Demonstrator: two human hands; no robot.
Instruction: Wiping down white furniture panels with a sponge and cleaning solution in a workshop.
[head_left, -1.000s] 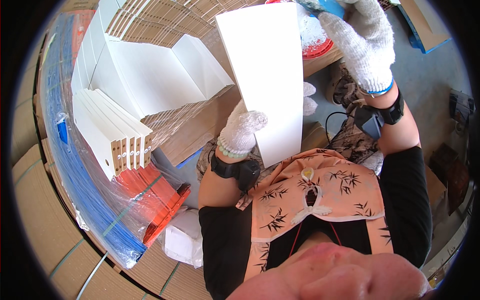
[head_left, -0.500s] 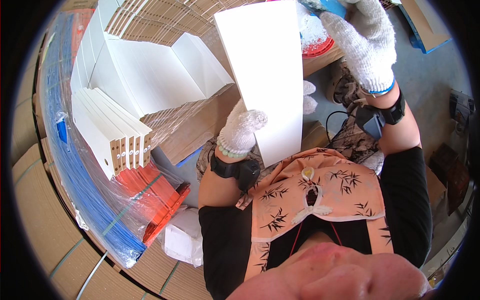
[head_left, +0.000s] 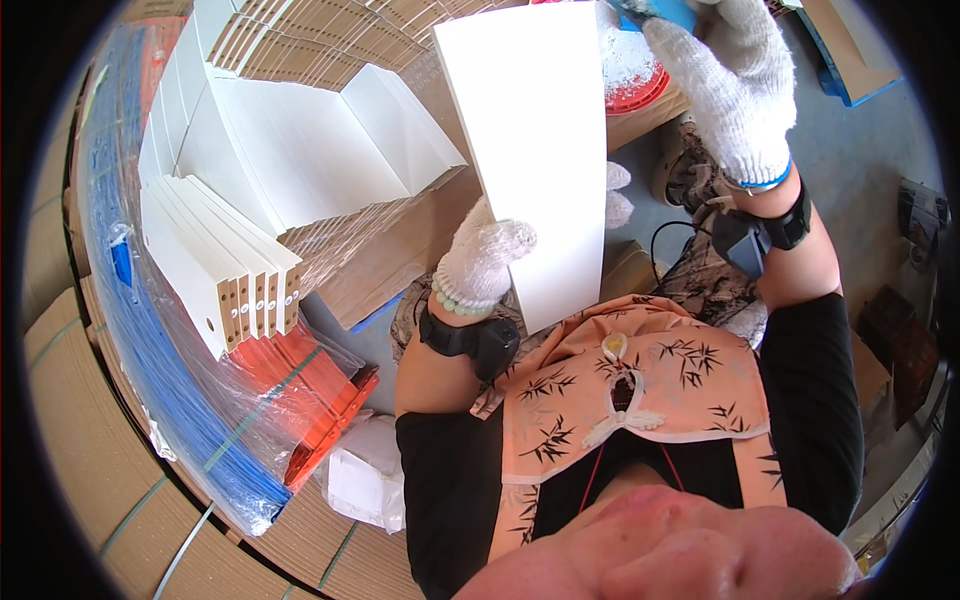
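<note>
Card sheet (head_left: 535, 150), white and flat, being held up in front of the chest, between both gloved hands, tilted slightly with its near edge low. Left hand (head_left: 483, 258) gripping the near left edge, fingers wrapped behind, thumb side toward the camera. Right hand (head_left: 735, 85) closing over the far right corner, pinching it from above. Sitting to the left: white stack (head_left: 225, 270) of the same sheets, standing on edge, with opened panels (head_left: 300, 140) leaning just beyond it. Lying near that stack: orange sheets (head_left: 310, 390) under clear wrap, and blue bundle (head_left: 150, 340) further left. Showing past the sheet's far edge: red disc (head_left: 640, 85). Judging the step as handling a single blank, likely squaring or checking it ahead of folding. Calling next for a firm hold at both ends and an even bend along a crease, though no crease showing from here.
</note>
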